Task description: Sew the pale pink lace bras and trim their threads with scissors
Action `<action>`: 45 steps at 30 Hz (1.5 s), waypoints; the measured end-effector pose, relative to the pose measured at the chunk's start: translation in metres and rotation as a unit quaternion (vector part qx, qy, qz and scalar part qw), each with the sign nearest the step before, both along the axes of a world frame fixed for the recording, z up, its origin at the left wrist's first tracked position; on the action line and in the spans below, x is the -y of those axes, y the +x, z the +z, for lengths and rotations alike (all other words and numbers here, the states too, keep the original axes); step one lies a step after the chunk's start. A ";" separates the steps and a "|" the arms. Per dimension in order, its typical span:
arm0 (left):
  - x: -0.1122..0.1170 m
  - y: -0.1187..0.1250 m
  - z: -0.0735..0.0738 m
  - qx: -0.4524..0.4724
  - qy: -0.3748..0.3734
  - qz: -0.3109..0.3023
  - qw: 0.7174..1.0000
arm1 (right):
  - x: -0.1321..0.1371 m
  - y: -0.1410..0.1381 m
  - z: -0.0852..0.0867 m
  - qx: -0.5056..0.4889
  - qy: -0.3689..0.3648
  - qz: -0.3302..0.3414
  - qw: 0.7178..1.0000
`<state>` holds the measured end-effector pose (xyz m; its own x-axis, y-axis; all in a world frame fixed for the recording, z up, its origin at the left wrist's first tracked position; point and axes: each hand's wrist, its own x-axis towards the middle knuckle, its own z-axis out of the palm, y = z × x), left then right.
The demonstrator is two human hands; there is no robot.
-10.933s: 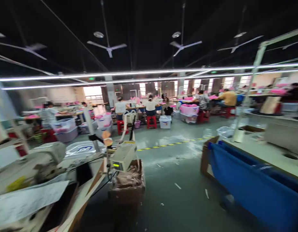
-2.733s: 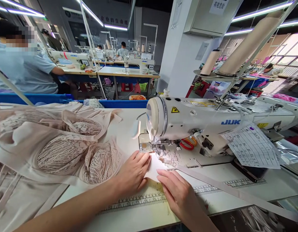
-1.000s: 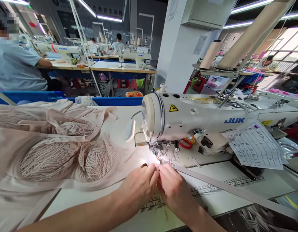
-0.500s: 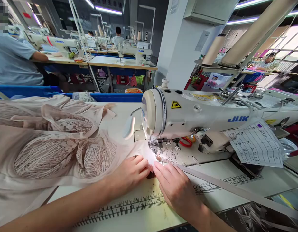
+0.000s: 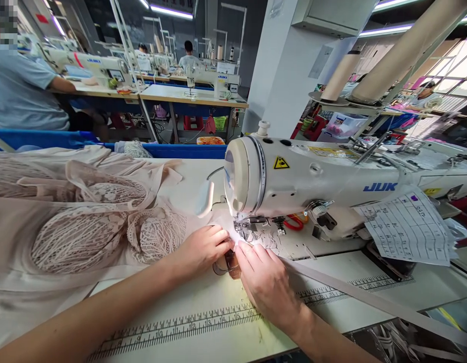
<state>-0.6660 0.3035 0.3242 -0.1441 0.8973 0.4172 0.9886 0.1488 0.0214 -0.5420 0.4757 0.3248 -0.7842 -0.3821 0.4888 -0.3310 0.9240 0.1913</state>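
My left hand (image 5: 203, 248) and my right hand (image 5: 264, 280) meet just in front of the presser foot (image 5: 244, 231) of a white sewing machine (image 5: 312, 184). Both have their fingers curled and pinch the edge of a beige lace garment (image 5: 85, 227) at the needle. The garment's bulk lies piled to the left on the table (image 5: 180, 322). A beige strap (image 5: 354, 295) runs from the foot off to the right along the table.
A printed sheet (image 5: 409, 227) hangs on the machine body, with red-handled scissors (image 5: 296, 222) beneath the arm. Thread cones (image 5: 341, 75) stand behind the machine. A person in a blue shirt (image 5: 23, 85) sits at the far left; other workers sit at distant machines. A white pillar (image 5: 282, 65) rises behind.
Both hands have slid forward to the presser foot, carrying the fabric edge with them. The garment's edge now lies under the foot's light.
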 end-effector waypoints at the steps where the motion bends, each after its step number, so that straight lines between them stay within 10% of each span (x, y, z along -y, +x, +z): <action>1: 0.000 -0.002 0.000 0.003 0.003 0.000 1.000 | -0.001 0.000 0.000 0.005 -0.006 0.000 1.000; 36: 0.004 -0.045 0.000 0.057 -0.036 0.029 0.997 | -0.008 0.005 -0.002 0.008 -0.085 0.056 0.995; 45: 0.071 0.015 0.053 0.055 -0.147 0.220 0.963 | -0.015 0.015 -0.002 0.003 -0.129 0.125 0.984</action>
